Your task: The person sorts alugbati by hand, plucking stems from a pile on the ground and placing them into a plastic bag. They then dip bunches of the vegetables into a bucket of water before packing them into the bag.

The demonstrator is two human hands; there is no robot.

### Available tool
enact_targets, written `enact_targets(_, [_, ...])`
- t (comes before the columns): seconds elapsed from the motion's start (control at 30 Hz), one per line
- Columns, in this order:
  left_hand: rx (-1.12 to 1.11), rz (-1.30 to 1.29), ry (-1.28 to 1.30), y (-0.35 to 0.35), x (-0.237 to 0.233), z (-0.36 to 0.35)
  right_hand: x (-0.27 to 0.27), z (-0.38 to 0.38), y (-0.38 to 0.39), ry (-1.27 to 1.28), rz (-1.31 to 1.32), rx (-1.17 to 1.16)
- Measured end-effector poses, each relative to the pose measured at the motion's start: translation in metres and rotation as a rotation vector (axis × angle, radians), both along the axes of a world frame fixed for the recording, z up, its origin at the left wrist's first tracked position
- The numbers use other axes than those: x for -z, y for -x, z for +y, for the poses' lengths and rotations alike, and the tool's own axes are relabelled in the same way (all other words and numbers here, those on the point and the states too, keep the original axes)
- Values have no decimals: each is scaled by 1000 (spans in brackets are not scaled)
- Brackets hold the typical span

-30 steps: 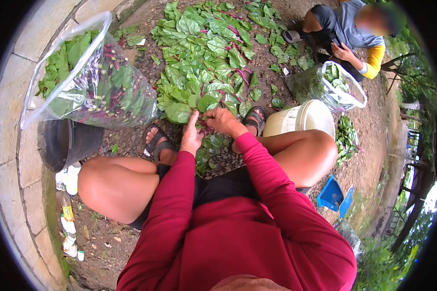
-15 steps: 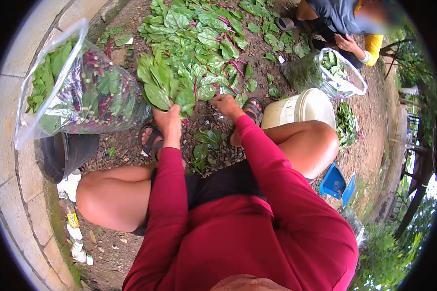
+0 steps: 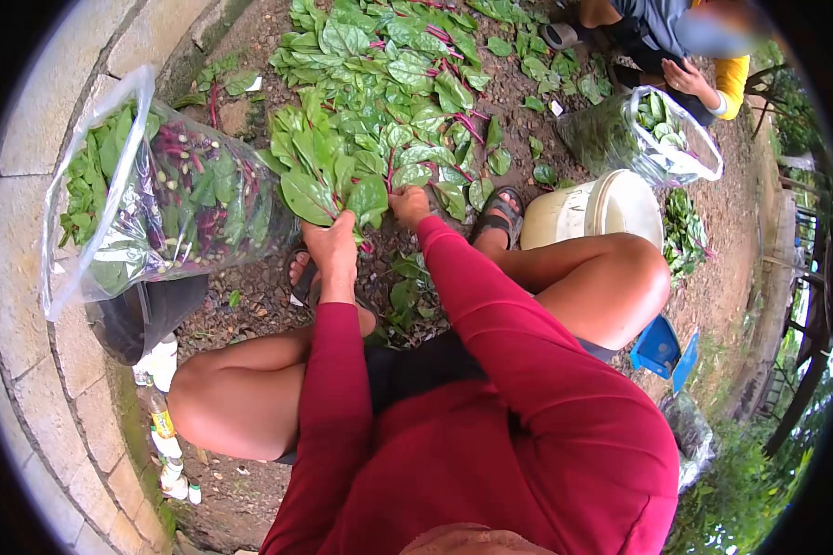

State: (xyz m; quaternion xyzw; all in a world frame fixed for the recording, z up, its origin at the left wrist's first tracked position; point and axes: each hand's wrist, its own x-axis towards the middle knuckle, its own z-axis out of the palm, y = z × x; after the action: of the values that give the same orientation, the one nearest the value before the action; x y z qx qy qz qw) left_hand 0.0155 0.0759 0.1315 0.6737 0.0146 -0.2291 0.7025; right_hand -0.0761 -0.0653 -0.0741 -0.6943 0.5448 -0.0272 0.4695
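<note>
My left hand (image 3: 331, 246) is closed round the stem ends of a bunch of leafy greens (image 3: 307, 190), with broad green leaves fanning out away from me. Close beside it on the right, my right hand (image 3: 410, 206) has its fingers pinched together at the edge of the bunch, by a reddish stem. What lies between those fingertips is hidden. Beyond both hands, many more leafy greens (image 3: 407, 69) with red-purple stems are spread over the ground.
On the left stands a clear plastic bag (image 3: 222, 199) full of greens, by a dark bucket (image 3: 148, 319). To the right are a whitish bucket (image 3: 565, 215), another bag of greens (image 3: 602, 134) and a blue dustpan-like object (image 3: 657, 347). A person (image 3: 657, 37) sits at the upper right.
My right hand has moved left, up to the bunch. The bunch in my left hand has sunk a little and its leaves are less blurred. The whole view has shifted slightly.
</note>
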Motion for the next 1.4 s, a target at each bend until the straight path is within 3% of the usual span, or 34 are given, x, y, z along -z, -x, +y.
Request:
enact_targets(0.13, [16, 93, -2, 9, 35, 5, 1, -11, 6, 154, -18, -41])
enact_targets(0.23, [36, 152, -69, 17, 36, 8, -4, -9, 5, 59, -60, 26])
enact_targets(0.27, [39, 182, -82, 20, 26, 8, 64, -16, 6, -77, -191, 112])
enact_targets(0.4, [15, 184, -1, 26, 44, 15, -26, -25, 11, -538, -347, 332])
enact_targets(0.5, [7, 208, 53, 28, 47, 11, -79, -36, 23, -463, -291, 361])
enact_targets(0.63, [-25, 224, 128, 30, 62, 6, -128, -56, 51, -574, -518, 241])
enact_targets(0.77, [-21, 167, 84, 38, 64, 3, -189, -41, 41, -403, -603, 168])
enact_targets(0.9, [7, 115, -81, 54, 63, -1, -214, -5, 40, -283, -431, -201])
enact_targets(0.93, [32, 114, -103, 56, 65, -2, -204, 3, 41, -94, -384, -409])
enact_targets(1.03, [104, 161, -48, 66, 75, -2, -170, 22, 46, 356, -230, -688])
enact_targets(1.07, [127, 184, -9, 67, 81, -1, -175, 22, 48, 187, -49, -662])
enact_targets(1.17, [185, 363, 179, 73, 92, 4, -176, 17, 51, 177, 28, -764])
enact_targets(1.23, [308, 562, 28, 76, 90, 7, -173, 12, 57, 84, 69, -742])
enact_targets(1.3, [376, 644, -92, 77, 40, 6, -168, 3, 62, 77, 66, -745])
enact_targets(1.33, [454, 660, -103, 71, 66, 8, -165, -1, 62, -4, 90, -699])
enact_targets(1.4, [526, 687, -17, 68, 58, 7, -160, -12, 58, -156, 136, -608])
